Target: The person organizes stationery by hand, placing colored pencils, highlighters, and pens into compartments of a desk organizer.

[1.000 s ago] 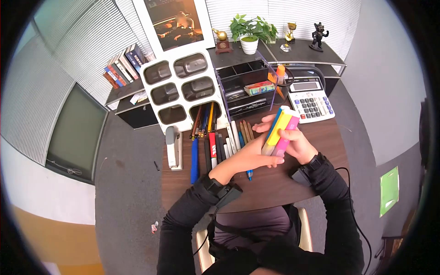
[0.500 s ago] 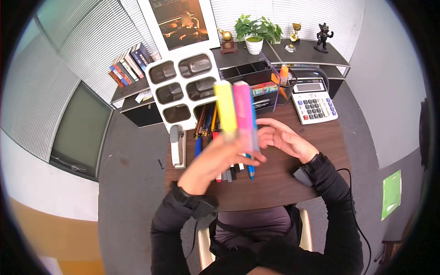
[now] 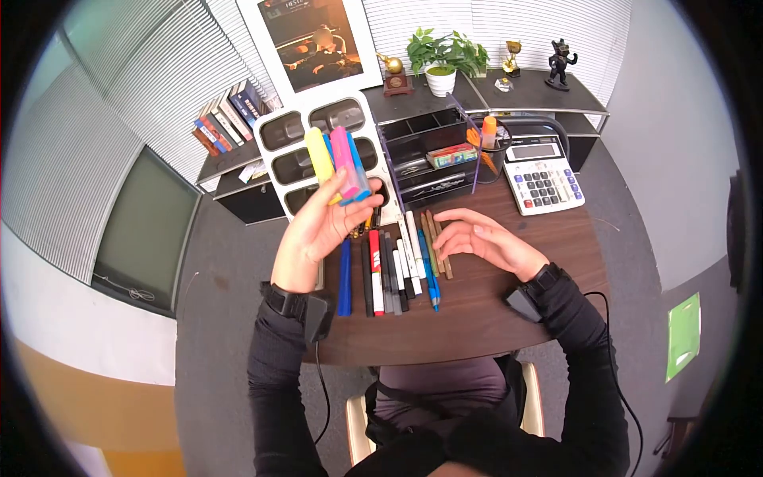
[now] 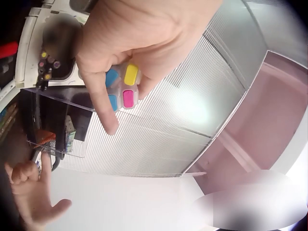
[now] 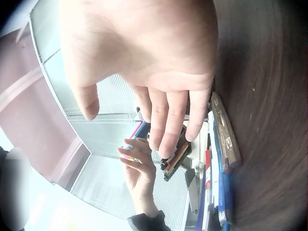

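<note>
1. The left hand [image 3: 314, 226] has a narrow grip on a bundle of yellow [image 3: 319, 155], pink [image 3: 342, 151] and blue highlighters [image 3: 360, 175], raised in front of the white organizer [image 3: 385, 155]; contact with it is unclear.
2. The right hand [image 3: 505, 248] is empty, its grip wide, near the brown pens [image 3: 431, 230] on the surface [image 3: 477, 318].
3. The yellow one fans outward; uneven finger pressure could let it slip.
4. Tilted ends might catch a compartment rim.
</note>
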`<state>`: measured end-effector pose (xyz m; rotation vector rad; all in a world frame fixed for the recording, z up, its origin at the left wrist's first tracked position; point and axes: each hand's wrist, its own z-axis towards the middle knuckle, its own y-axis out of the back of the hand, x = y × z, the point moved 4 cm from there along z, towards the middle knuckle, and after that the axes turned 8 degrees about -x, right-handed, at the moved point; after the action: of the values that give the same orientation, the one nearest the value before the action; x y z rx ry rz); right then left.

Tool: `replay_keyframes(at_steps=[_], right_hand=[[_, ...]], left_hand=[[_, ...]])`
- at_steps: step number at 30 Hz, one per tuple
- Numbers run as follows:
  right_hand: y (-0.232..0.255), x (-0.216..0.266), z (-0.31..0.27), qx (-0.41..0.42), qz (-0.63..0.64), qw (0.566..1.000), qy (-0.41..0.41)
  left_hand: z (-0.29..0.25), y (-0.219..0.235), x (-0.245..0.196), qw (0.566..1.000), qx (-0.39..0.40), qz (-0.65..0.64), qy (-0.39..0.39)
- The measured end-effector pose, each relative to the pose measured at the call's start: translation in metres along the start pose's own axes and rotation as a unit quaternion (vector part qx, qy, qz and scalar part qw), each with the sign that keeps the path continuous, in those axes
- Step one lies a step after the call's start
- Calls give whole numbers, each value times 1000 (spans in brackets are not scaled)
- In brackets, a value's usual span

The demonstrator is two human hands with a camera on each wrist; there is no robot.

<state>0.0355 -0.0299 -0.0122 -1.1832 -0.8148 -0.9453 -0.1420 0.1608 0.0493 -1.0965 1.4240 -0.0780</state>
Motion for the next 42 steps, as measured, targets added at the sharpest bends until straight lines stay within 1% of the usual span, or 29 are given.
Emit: replay_keyframes(at_steps=[1,2,6,8,10,12,16,18,19,20,22,24,26,31,33,35,39,41,42], right_hand=[[-1,0,0,1,-2,1000,-4],[-1,0,0,1,-4,1000,-9],[-2,-1,0,1,-1,1000,-17],[-1,0,-1,-1,-9,1000,-14],[-1,0,-1,-1,-10,1000,-15],[-1,0,-1,-1,-11,1000,-14],[-2,0,-1,3,-16,1000,-17],[-2,1,-2,1,-18,1000,-16],[-2,1,-2,1,-19,1000,-18],[-3,1,-2,1,-19,1000,-20],[-2,0,-1,5,-17,1000,-18],[-1,-1,-1,9,-16,1000,-16],[-1,-1,-2,10,-17,1000,-19],[0,-1,-2,9,-25,1000,-16],[0,-2,-2,11,-21,1000,-19],[0,-2,-2,7,-27,999,-19],[1,-3,-2,-4,-26,999,-31],[2,-3,-1,-1,-29,999,-28],[1,-3,-2,-2,-28,999,-29]], left_hand=[[-1,-1,4,999,41,17,3],[-4,0,9,999,41,18,3],[-8,-6,29,1000,22,1,10],[-2,-6,32,998,-10,-49,24],[2,-9,31,998,-1,-63,24],[5,-10,29,995,-32,-90,19],[13,-6,16,997,-22,-65,41],[20,1,12,996,32,-22,85],[22,3,9,997,-18,-15,76],[23,3,5,997,-17,-14,77],[24,4,0,994,-5,-15,108],[25,2,-2,994,-13,-6,107],[28,3,-3,994,12,4,108],[21,-4,-1,993,29,-14,117],[19,-2,1,992,24,-22,125],[19,0,0,994,28,-9,103],[24,12,-2,993,31,-6,117],[26,14,-9,997,27,21,68],[26,14,-8,997,26,20,69]])
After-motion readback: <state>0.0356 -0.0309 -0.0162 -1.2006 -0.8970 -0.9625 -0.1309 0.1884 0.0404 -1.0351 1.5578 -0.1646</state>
